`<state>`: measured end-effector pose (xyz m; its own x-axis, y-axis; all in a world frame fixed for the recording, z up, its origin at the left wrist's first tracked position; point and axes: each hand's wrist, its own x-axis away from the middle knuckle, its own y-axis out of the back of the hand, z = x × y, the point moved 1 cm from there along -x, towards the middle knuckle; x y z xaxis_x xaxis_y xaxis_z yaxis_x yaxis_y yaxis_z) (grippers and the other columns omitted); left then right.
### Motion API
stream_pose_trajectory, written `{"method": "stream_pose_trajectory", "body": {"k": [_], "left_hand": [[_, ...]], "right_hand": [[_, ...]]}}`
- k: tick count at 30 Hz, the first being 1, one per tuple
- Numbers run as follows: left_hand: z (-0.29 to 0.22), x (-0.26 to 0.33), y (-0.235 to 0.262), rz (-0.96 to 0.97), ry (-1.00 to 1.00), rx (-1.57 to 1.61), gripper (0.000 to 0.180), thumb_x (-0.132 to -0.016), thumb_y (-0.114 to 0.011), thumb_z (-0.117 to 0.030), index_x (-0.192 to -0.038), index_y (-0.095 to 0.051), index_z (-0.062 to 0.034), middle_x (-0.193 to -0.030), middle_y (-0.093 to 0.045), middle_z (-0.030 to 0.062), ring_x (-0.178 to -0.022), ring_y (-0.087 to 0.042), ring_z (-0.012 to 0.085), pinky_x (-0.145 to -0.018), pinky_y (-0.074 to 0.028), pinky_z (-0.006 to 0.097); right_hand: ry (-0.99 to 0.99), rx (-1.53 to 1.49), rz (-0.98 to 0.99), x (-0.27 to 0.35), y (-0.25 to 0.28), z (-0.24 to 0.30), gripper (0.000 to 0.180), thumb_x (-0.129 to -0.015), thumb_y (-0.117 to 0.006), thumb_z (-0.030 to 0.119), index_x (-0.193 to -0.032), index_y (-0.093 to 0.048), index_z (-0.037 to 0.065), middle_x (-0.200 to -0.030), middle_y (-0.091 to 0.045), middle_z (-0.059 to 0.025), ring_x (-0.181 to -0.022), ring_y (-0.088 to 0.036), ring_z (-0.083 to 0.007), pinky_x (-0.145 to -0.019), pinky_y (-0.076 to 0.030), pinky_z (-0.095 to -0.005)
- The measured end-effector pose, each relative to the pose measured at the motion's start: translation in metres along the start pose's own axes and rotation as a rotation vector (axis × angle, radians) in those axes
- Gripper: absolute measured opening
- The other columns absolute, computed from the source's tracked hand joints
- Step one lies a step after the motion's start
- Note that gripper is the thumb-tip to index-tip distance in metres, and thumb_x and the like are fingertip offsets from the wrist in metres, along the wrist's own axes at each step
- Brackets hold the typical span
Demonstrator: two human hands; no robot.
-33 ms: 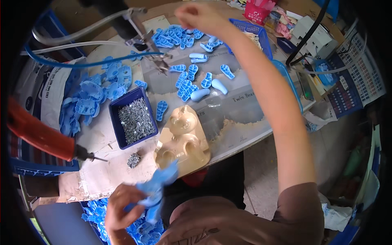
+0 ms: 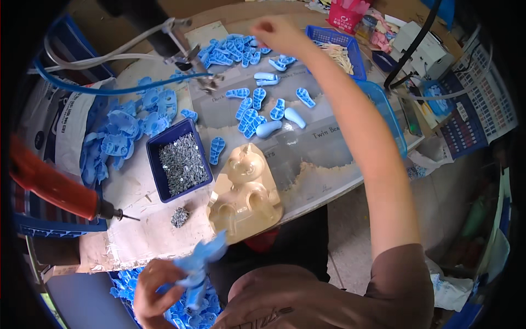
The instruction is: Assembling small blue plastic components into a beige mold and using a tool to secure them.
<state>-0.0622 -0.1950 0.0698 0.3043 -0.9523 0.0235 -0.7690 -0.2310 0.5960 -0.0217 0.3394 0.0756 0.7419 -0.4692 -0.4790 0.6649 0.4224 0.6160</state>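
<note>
While the right hand (image 2: pixel 278 33) reaches, fingers curled, to the far heap of blue plastic pieces (image 2: pixel 230 48), whether it grips one cannot be told; the left hand (image 2: pixel 156 293) is closed on a blue plastic part (image 2: pixel 198 266) low at the near edge. On the paper-covered table (image 2: pixel 323 159): blue tray of screws (image 2: pixel 178 160), tan mould (image 2: pixel 245 192), red screwdriver (image 2: pixel 57 189), blue basket (image 2: pixel 334 41). Beyond the table's right edge lies bare floor (image 2: pixel 350 230).

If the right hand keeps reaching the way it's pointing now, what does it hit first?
Most likely the heap of blue plastic pieces at the far side of the table, just beyond the right hand. Its height above them is unclear.
</note>
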Motion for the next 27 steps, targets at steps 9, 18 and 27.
{"method": "stream_pose_trajectory", "body": {"k": [9, 18, 27], "left_hand": [[0.036, 0.152, 0.050, 0.124, 1.123, -0.759, 0.049, -0.091, -0.065, -0.032, -0.130, -0.057, -0.0038, -0.121, -0.065, 0.0216, -0.110, -0.062, 0.0374, -0.095, -0.047, 0.042], [0.002, 0.015, -0.004, 0.017, 0.445, -0.248, 0.040, -0.078, -0.076, -0.015, -0.114, -0.066, -0.0034, -0.101, -0.070, 0.0148, -0.098, -0.066, 0.0306, -0.089, -0.049, 0.041], [-0.015, -0.105, -0.043, 0.173, -0.184, -0.150, 0.024, -0.080, -0.074, -0.010, -0.103, -0.070, -0.0051, -0.098, -0.070, 0.0116, -0.092, -0.065, 0.0328, -0.086, -0.050, 0.043]], "right_hand": [[-0.383, 0.691, 0.129, 0.021, -0.057, -0.123, 0.043, -0.083, -0.054, -0.003, -0.125, -0.056, 0.009, -0.129, -0.055, -0.0169, -0.114, -0.059, -0.0368, -0.089, -0.051, -0.0468], [-0.189, 0.594, 0.213, -0.022, -0.116, -0.153, 0.033, -0.083, -0.061, 0.010, -0.116, -0.063, 0.011, -0.120, -0.059, -0.0173, -0.109, -0.060, -0.0371, -0.090, -0.050, -0.0463], [-0.150, 0.498, 0.122, -0.001, -0.046, -0.109, 0.020, -0.074, -0.069, 0.020, -0.088, -0.066, 0.006, -0.090, -0.068, -0.0141, -0.088, -0.065, -0.0345, -0.076, -0.051, -0.0431]]}}
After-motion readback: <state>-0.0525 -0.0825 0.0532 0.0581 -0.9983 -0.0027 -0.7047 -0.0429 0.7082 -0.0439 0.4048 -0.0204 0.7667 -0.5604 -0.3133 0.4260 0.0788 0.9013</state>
